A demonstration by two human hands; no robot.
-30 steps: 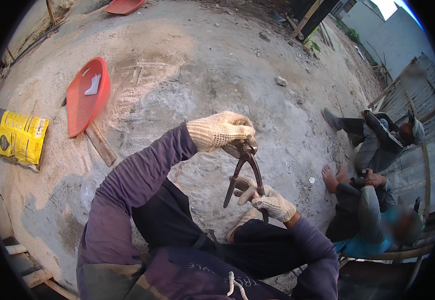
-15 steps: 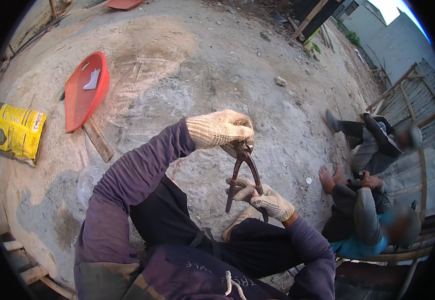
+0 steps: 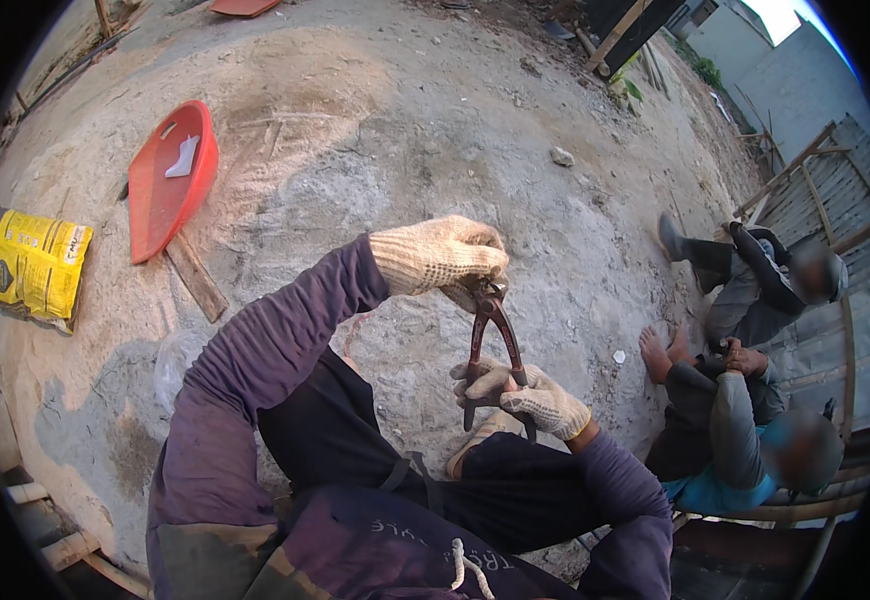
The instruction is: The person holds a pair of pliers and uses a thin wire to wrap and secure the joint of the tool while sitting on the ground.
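Note:
A pair of end-cutting pincers [image 3: 496, 316] with dark reddish handles points away from me, jaws at the far end. My right hand [image 3: 545, 402], in a pale knitted glove, wraps its fingers round both handles, which stand somewhat apart. Just at the jaws is my left hand [image 3: 440, 258], in a matching dotted glove, with its fingers pinched together. Whatever lies in that pinch is hidden by the glove, and so are the tips of the jaws. Both hands are held above the ground, in front of my bent legs.
On the left lie a red plastic scoop-like tray [image 3: 170, 190] with a white scrap in it, a wooden board [image 3: 195, 277] and a yellow-and-black sack [image 3: 40, 265]. Two people sit along the right, by a corrugated metal fence [image 3: 825, 330]. A small stone [image 3: 562, 157] rests farther off.
The pincers' handles have come closer together in my right hand. My left hand stays at the jaws, almost unmoved.

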